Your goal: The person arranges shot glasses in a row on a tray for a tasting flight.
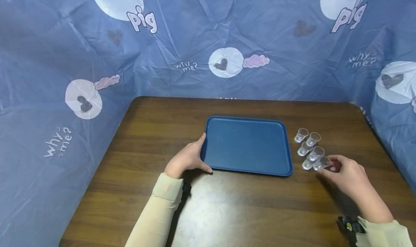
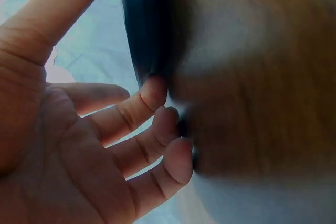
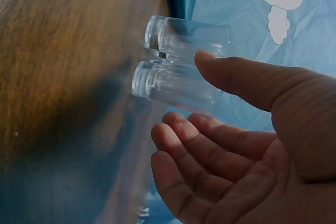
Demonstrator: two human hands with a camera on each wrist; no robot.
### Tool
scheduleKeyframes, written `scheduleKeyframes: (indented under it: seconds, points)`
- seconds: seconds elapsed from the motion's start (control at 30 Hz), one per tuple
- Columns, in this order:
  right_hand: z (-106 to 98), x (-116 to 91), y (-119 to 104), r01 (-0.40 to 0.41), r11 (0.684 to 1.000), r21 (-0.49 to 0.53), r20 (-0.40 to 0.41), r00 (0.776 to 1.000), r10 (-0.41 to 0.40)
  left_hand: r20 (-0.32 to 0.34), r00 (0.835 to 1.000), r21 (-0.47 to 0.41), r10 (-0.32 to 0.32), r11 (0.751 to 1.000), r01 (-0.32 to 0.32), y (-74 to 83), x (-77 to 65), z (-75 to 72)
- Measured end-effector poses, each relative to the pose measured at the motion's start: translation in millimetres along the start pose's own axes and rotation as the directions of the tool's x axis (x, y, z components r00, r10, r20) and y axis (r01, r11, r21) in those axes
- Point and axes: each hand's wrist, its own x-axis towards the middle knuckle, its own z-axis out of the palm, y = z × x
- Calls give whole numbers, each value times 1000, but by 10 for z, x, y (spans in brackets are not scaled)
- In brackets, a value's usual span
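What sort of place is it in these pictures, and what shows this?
Probably an improvised indoor tabletop workspace: printed blue sheeting surrounds the wood-grain table on three visible sides, and the table holds a blue tray and small clear cups.

Wood-grain table [image 1: 156, 135]; creased blue sheet [image 1: 185, 30] behind and at both sides, printed with pale circles [image 1: 234, 59], hearts [image 1: 221, 64].

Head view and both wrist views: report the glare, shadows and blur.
Head view: pale glare on the table, on the near side of the blue tray, and a dark shadow by the right hand; left wrist view: the table is blurred, the left hand sharper; right wrist view: dim, with a soft-edged shadow on the table.
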Motion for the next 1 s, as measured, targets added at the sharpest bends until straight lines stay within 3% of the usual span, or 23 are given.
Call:
scheduleKeyframes:
  seconds: [0.3,0.67,1.0]
  points:
    - [59,15,41,-11,1000,0,6,1000,11,32,1000,43,-2,999,1,-42,66,0]
    - [119,35,66,13,1000,9,-46,999,-12,37,999,38,-29,999,27,-21,42,-23]
    - [76,-14,25,-17,1000,-3,-104,994,17,28,999,49,-47,998,45,-1,31,-26]
